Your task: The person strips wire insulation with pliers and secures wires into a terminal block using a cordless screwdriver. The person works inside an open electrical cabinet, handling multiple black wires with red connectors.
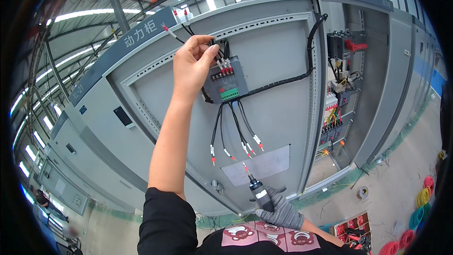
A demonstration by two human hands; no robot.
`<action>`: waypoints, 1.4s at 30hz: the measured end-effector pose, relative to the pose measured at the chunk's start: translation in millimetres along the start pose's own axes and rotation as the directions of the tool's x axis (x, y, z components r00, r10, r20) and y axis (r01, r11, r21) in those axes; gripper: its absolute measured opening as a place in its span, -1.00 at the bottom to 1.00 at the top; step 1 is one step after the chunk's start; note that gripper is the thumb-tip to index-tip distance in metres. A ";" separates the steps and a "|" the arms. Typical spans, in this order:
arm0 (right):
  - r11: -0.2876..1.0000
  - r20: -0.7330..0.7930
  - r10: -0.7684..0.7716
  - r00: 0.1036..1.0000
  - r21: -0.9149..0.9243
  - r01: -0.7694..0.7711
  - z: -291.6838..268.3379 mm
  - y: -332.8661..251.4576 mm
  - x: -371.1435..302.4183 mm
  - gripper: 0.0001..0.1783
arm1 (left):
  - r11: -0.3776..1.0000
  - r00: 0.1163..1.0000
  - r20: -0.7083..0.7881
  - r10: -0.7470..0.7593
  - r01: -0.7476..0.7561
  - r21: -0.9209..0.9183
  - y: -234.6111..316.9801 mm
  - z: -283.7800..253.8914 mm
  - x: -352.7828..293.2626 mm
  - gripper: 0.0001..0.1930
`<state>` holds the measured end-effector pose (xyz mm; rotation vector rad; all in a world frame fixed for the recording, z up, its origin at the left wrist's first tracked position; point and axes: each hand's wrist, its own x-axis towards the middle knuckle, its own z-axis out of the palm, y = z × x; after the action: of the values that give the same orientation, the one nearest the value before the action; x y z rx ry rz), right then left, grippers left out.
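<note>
My bare left hand is raised at the top of a grey electrical module mounted on the cabinet door. Its thumb and fingers pinch a black wire beside the module's upper terminals. Other black wires with red-tipped ends stick up past that hand. Several white-sleeved wires enter the upper terminals; a green terminal block sits lower on the module. Beneath it hang loose black wires with white sleeves and red tips. Lower down, my grey-gloved right hand grips a black power screwdriver, bit pointing up toward the door.
A paper sheet is on the door's lower part. To the right, an open cabinet holds breakers and a red switch handle. On the floor lie wire coils, a tape roll and a parts box. Cabinets line the left.
</note>
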<state>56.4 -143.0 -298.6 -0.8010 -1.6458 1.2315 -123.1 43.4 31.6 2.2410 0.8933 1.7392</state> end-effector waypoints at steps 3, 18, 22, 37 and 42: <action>0.999 -0.015 0.029 0.999 0.035 -0.029 -7.2 -4.4 -3.6 -0.15 | 0.999 1.000 0.014 -0.026 0.026 -0.034 2.1 -2.9 -1.5 -0.70; 0.992 0.023 0.062 0.998 0.105 -0.064 -13.7 -8.6 4.1 -0.29 | 0.998 0.998 -0.015 0.054 -0.054 0.014 -10.1 -5.1 -9.5 -0.63; 0.991 0.015 0.101 0.995 0.087 -0.102 -12.0 -9.8 5.9 -0.28 | 0.994 0.997 -0.054 0.062 -0.067 -0.088 -11.3 -2.9 -11.5 -0.67; 0.981 0.032 0.148 0.989 0.119 -0.151 1.9 -15.6 13.5 -0.30 | 0.961 0.968 -0.228 0.107 -0.159 -0.228 -9.4 -9.0 -21.5 -0.75; 0.996 0.008 0.068 0.998 0.057 -0.069 11.1 0.8 18.0 -0.30 | 0.933 0.927 -0.314 0.204 -0.281 -0.226 4.3 -16.6 -13.6 -0.78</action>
<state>39.3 -131.0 -295.4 -0.8251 -1.5925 1.3240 -138.9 28.8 27.5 2.0264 0.3950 2.1877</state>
